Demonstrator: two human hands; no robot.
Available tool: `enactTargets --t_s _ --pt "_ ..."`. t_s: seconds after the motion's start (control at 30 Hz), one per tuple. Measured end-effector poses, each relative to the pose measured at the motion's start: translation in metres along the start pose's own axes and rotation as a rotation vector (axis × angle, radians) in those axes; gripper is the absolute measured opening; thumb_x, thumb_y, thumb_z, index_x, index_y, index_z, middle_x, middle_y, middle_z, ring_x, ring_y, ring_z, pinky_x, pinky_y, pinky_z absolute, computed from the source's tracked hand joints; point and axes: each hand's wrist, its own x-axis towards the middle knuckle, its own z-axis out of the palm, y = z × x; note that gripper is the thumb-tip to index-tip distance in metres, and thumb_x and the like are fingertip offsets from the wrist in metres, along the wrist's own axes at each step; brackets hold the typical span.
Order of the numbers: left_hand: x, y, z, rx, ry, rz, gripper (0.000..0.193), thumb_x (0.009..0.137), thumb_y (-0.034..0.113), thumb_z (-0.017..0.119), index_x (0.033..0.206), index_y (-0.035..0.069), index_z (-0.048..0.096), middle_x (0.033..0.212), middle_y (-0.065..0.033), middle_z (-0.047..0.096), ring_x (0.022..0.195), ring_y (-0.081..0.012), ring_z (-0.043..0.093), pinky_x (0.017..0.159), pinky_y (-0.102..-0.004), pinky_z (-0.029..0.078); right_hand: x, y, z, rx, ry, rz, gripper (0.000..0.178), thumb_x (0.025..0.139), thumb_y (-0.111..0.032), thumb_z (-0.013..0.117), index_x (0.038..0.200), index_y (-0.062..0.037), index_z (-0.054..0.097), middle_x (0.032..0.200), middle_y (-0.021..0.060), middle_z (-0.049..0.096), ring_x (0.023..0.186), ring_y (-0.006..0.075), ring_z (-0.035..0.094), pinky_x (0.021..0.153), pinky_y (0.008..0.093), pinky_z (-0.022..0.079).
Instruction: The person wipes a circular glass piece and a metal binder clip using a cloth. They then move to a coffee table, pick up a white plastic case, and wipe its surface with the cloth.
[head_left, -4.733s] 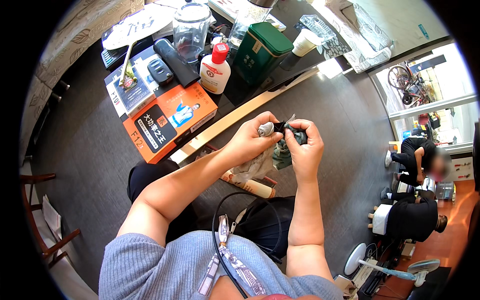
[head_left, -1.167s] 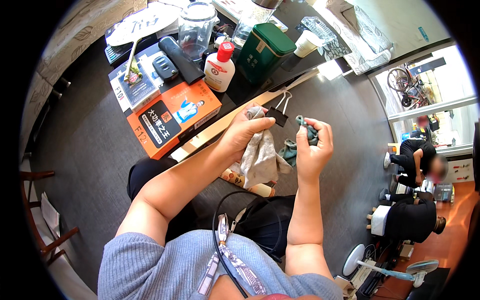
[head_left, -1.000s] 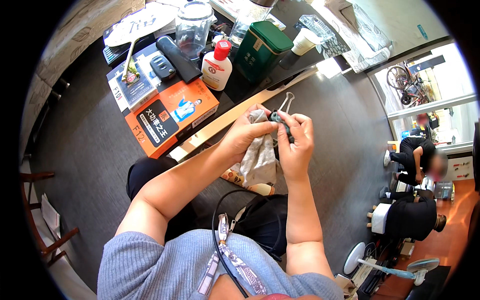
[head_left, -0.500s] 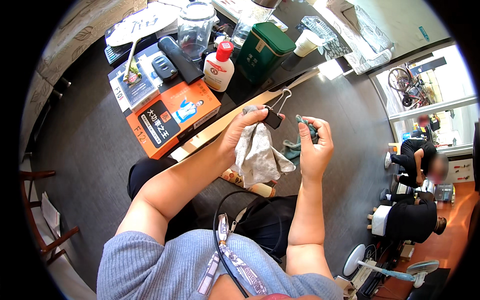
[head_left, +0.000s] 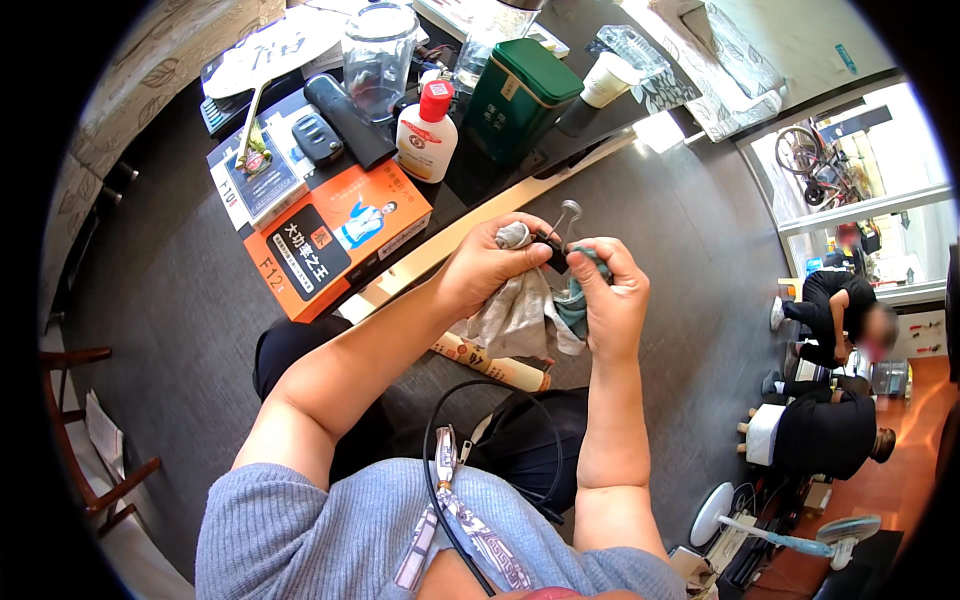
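Note:
My left hand (head_left: 492, 268) grips a black binder clip (head_left: 553, 243) with wire handles and a crumpled grey-white cloth (head_left: 518, 318) that hangs below the fist. My right hand (head_left: 612, 300) is closed on a small dark-green piece (head_left: 578, 258), pressed against the clip from the right. Both hands meet above my lap, just in front of the table's edge. What the green piece is stays hidden by my fingers.
A long wooden strip (head_left: 470, 225) runs along the table edge. Behind it lie an orange box (head_left: 335, 235), a white bottle with a red cap (head_left: 427, 133), a green tin (head_left: 520, 95), a glass jar (head_left: 377, 55). A rolled paper tube (head_left: 490, 362) rests on my lap. People sit at the right (head_left: 840, 320).
My hands were apart half a second ago, the right one raised to the side. They have come together again at the clip, and the cloth is bunched under the left hand.

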Motion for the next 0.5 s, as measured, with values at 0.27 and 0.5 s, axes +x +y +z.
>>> enactTargets --t_s 0.27,0.5 --pt "0.004 -0.006 0.001 -0.002 -0.059 0.134 0.020 0.084 -0.002 0.069 0.101 0.004 0.061 0.102 -0.0051 0.063 0.092 -0.0148 0.062 0.084 -0.0291 0.052 0.004 0.000 -0.009 0.182 0.068 0.195 0.023 0.090 -0.024 0.069 0.098 -0.0028 0.067 0.086 -0.0002 0.058 0.073 0.0057 0.052 0.067 0.0179 0.042" --pt "0.002 -0.001 0.001 0.236 -0.051 0.105 0.018 0.084 -0.004 0.068 0.101 0.002 0.063 0.098 -0.0039 0.064 0.092 -0.0112 0.061 0.084 -0.0255 0.050 0.004 -0.001 -0.007 0.091 -0.004 -0.034 0.011 0.088 -0.008 0.069 0.095 -0.0012 0.065 0.096 0.0004 0.060 0.085 0.0091 0.055 0.076 0.0222 0.045"
